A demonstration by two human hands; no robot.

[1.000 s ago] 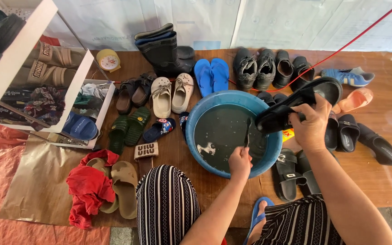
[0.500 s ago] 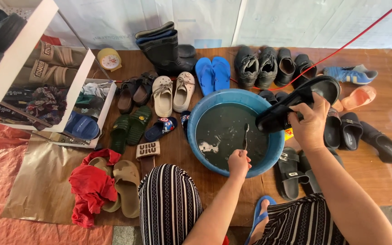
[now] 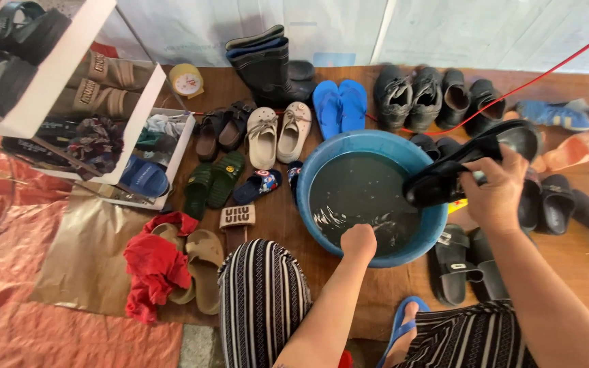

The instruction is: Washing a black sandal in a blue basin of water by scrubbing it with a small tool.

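My right hand [image 3: 495,194] grips a black sandal [image 3: 468,160] and holds it tilted over the right rim of a round blue basin [image 3: 322,163] of dark water. My left hand [image 3: 358,242] is closed in a fist at the basin's near rim, its fingers dipped in the water, with ripples and small splashes around it. A thin stick-like tool in its grip is under the water and hidden. My knees in black-and-white striped cloth [image 3: 260,300] sit just in front of the basin.
Many shoes lie on the wooden floor: black rubber boots [image 3: 267,65], blue flip-flops [image 3: 339,105], beige clogs [image 3: 277,133], green sandals [image 3: 214,178], black slides [image 3: 455,262]. A white shelf with footwear [image 3: 69,102] stands left. A red cloth [image 3: 151,269] lies on tan sandals.
My left hand has drawn back toward the basin's near rim and sunk lower, so the thin tool no longer shows above the water. The right hand still holds the sandal.
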